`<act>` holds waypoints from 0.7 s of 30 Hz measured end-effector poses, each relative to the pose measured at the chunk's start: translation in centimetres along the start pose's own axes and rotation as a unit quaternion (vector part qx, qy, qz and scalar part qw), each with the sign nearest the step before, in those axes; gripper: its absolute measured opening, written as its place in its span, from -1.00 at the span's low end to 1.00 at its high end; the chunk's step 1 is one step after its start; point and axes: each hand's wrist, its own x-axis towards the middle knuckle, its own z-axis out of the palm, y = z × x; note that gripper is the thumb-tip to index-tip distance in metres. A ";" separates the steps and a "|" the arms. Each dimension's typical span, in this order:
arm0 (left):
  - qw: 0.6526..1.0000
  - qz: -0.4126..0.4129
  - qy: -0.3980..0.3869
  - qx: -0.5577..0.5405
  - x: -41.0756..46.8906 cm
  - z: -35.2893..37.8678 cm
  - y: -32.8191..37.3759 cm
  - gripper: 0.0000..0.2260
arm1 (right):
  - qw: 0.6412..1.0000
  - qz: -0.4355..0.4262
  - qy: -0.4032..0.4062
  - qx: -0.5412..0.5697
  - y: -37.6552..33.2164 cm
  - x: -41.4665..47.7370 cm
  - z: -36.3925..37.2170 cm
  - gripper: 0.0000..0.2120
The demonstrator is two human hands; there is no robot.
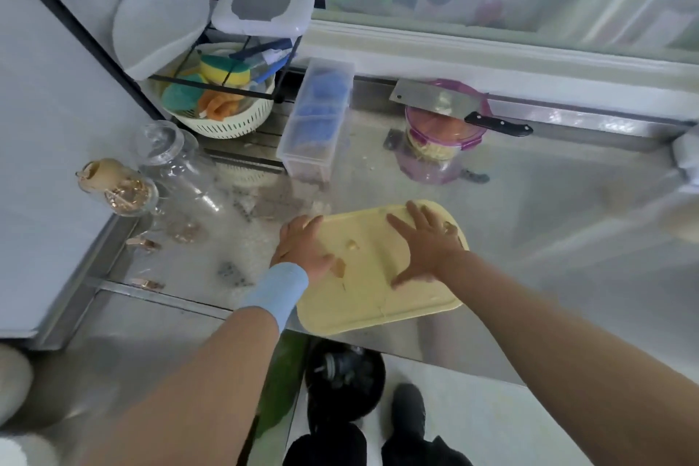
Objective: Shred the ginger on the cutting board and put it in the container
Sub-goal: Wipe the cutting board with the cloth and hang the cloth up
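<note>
Cutting board (378,299) on the counter (548,200). Left hand (302,248) and right hand (429,244) lie flat on it, fingers extended, holding nothing. Ginger scrap (352,245) between them; cleaver (435,100) atop the container (435,159).

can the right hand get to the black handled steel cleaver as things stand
Probably yes: the right hand lies open on the yellow plastic cutting board, and only bare steel counter separates it from the steel cleaver atop the purple container.

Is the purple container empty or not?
Not empty: pale shreds show through the clear wall of the container, below the cleaver lying across its top.
</note>
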 end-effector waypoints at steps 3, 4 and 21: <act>0.999 0.013 0.035 0.036 -2.2 1.7 0.2 -0.35 | 1.000 0.013 0.021 -0.020 -0.3 -1.9 1.9 0.28; 0.997 0.035 0.037 0.062 -3.2 2.4 0.6 -0.36 | 0.999 0.018 0.023 -0.030 -0.5 -2.8 2.4 0.26; 0.964 0.211 -0.077 0.144 -13.0 9.1 0.2 -0.26 | 0.778 0.382 0.231 0.442 -4.5 -16.8 13.8 -0.39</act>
